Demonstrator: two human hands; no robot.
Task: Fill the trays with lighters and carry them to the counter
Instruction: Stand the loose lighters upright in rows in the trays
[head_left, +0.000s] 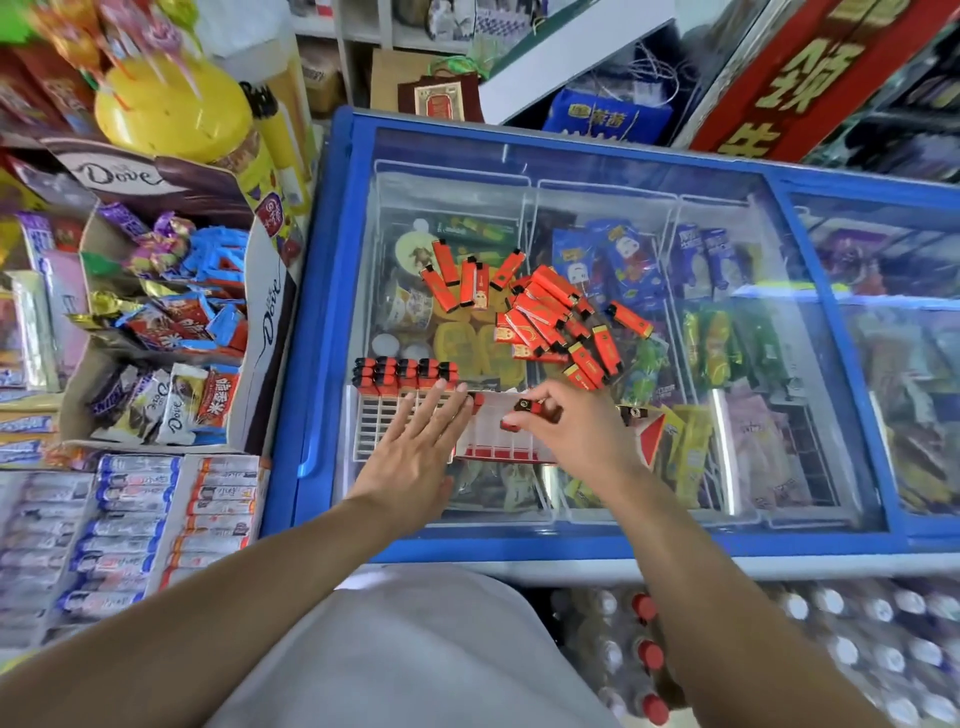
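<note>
left hand flat, fingers spread, on the white tray. right hand pinches one lighter over the tray; loose lighters at 12 o'clock on freezer lid.

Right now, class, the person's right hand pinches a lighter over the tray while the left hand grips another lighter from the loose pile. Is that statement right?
Not quite. The head view shows the left hand open, fingers straight, resting flat on the tray, holding no lighter. The rest stands: the right hand pinches a lighter over the tray, and the loose pile lies on the freezer lid beyond.
</note>
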